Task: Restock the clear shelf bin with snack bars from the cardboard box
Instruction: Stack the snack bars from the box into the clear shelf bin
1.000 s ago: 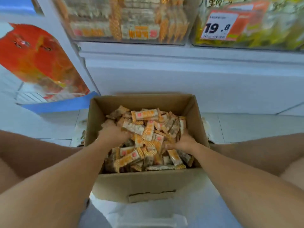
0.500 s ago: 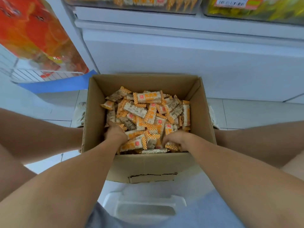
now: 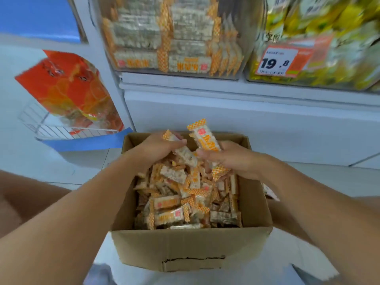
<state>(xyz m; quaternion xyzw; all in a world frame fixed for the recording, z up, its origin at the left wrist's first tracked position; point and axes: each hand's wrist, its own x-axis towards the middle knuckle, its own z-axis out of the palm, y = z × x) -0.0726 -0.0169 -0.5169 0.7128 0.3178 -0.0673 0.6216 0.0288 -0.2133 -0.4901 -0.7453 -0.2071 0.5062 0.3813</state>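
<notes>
Head view: two hands are seen above one box point(image 3: 191, 249) on the pale tiled floor point(image 3: 329, 182). A few bars are gripped in the left hand point(image 3: 162, 147), fingers curled round them; one upright bar point(image 3: 205, 137) and others, hard to count, are clutched in the right hand point(image 3: 232, 159). Dozens of loose bars point(image 3: 185, 202) are heaped in the box. Two clear bins are set on the white shelf point(image 3: 246, 89): the bin point(image 3: 174, 38) partly stocked with stacked bars, and a second bin point(image 3: 320, 48) of yellow packets, marked by one price tag point(image 3: 276, 61).
</notes>
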